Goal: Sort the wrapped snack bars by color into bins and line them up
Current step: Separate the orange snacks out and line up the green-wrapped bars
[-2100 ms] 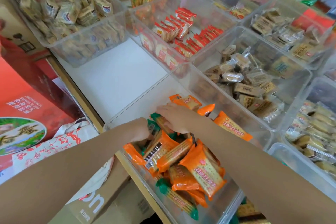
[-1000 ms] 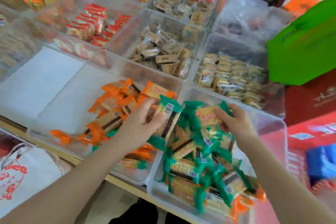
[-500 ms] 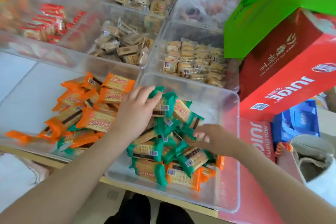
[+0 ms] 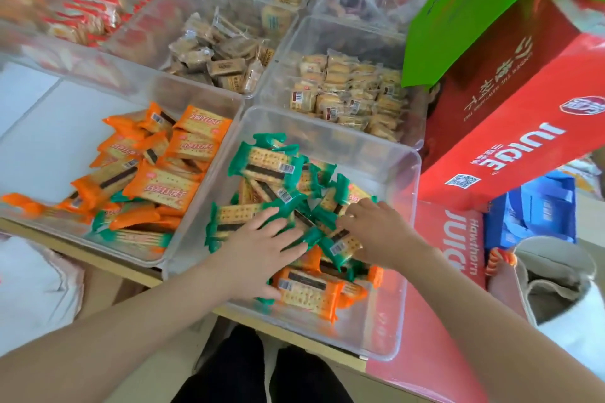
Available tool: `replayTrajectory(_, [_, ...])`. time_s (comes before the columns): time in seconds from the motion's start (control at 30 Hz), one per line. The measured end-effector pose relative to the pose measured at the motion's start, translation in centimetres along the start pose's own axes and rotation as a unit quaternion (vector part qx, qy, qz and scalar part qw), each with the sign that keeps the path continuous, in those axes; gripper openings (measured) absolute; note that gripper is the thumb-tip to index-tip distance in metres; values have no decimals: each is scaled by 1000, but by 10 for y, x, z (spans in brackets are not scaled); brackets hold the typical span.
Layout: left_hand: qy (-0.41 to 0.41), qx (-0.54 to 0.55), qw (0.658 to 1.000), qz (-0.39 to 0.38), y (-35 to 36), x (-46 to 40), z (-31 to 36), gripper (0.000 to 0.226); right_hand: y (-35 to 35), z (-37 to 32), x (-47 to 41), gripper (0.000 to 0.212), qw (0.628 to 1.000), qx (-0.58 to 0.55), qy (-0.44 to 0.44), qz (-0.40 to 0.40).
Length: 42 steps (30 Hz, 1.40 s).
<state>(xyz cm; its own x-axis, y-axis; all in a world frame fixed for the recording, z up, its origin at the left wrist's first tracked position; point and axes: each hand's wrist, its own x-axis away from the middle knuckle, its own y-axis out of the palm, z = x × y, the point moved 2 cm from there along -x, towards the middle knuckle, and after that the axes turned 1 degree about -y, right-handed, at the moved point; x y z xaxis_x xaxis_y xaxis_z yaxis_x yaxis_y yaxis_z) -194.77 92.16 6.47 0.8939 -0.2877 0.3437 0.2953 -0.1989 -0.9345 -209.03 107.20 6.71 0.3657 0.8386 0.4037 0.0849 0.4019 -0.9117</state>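
Observation:
Two clear bins stand at the shelf's front edge. The left bin [image 4: 209, 114] holds mostly orange-wrapped bars [image 4: 163, 186], with a few green ones low at its front. The right bin [image 4: 406, 173] holds a heap of green-wrapped bars [image 4: 265, 167] with a few orange bars [image 4: 307, 294] at its near side. My left hand [image 4: 258, 255] lies flat on the green heap, fingers spread and straight. My right hand [image 4: 376, 229] rests on the heap's right side, its fingers bent down among the green wrappers; I cannot see whether they hold one.
Behind stand more clear bins: brown-wrapped snacks [image 4: 222, 59], pale biscuits [image 4: 353, 91], red-wrapped bars [image 4: 91, 13]. A red juice carton [image 4: 510, 127] and a green box [image 4: 474, 10] crowd the right side. A white bag [image 4: 563, 291] sits low right.
My left hand has slid down from the back of the green heap onto its front. My right hand has moved up slightly. The view has shifted a little to the left.

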Motion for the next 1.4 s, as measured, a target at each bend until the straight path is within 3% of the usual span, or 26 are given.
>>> replayTrajectory(0.2, [-23,-4,999,29,9,14,-3,81,0,11,-11,45,995,41,90,18])
replayTrajectory(0.3, [-5,19,996,87,7,9,2,61,-1,5,-4,37,997,16,69,35])
replayTrajectory(0.37, [27,69,990,118,-1,2,14,43,2,3,8,28,999,3,33,1])
replayTrajectory(0.43, [58,107,990,73,-6,-8,27,33,5,1,21,22,998,22,8,-50])
replayTrajectory(0.47, [63,115,991,29,-6,-15,33,33,4,0,24,29,997,41,2,-70])
replayTrajectory(0.6, [21,84,993,-74,1,-40,53,53,6,-10,23,55,986,97,-10,-132])
replayTrajectory(0.67, [-12,89,991,-97,-1,-48,57,57,12,-17,20,57,980,122,-11,-155])
replayTrajectory(0.77, [-16,127,987,-102,-9,-46,54,50,8,-17,20,36,987,100,-14,-121])
replayTrajectory(0.83, [-27,248,965,-77,-17,-35,45,38,0,-8,21,34,996,29,-16,-78])
replayTrajectory(0.9, [-74,408,910,-22,-25,-19,32,20,-13,6,21,35,997,-68,-22,-18])
replayTrajectory(0.97, [-141,552,819,63,-32,1,16,19,-31,17,19,30,981,-181,-29,56])
replayTrajectory(1.1, [-278,713,599,235,-27,45,-23,22,-76,11,1,10,901,-399,-3,170])
replayTrajectory(1.17, [-324,736,509,307,-21,66,-42,15,-89,-4,-17,9,847,-495,26,191])
replayTrajectory(1.3, [-417,735,389,367,0,104,-79,20,-113,-49,-67,11,745,-640,25,186])
replayTrajectory(1.33, [-431,743,357,366,9,114,-88,20,-121,-61,-80,8,740,-645,15,190])
replayTrajectory(1.4, [-448,754,315,363,25,132,-105,26,-132,-85,-111,10,767,-609,5,203])
